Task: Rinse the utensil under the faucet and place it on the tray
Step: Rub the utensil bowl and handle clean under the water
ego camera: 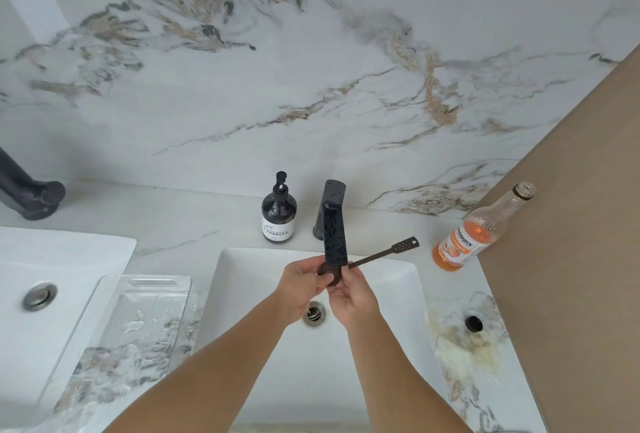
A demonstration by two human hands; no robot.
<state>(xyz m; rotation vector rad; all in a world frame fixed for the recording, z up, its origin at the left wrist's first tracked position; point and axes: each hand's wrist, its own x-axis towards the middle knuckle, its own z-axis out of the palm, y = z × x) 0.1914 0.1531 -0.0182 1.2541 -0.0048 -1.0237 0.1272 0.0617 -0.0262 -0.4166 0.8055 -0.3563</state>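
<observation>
Both hands meet over the white sink (398, 294), directly below the spout of the black faucet (335, 224). The left hand (304, 280) curls its fingers around the dark rounded end of the utensil (384, 254), while the right hand (349, 294) closes on the same end from the other side, its fingertips pinching near where the thin stem begins. The utensil is a slim dark tool; its ridged stem runs up and to the right from the hands, ending in a flat perforated tab that hangs above the sink's far right rim. Whether water is flowing cannot be told. The clear tray (114, 339) lies on the marble worktop (180, 245) to the left of the sink, wet with droplets and holding nothing. Behind the sink, a dark pump bottle (278, 214) stands just beside the faucet, and an orange drink bottle (478, 231) stands to the right.
</observation>
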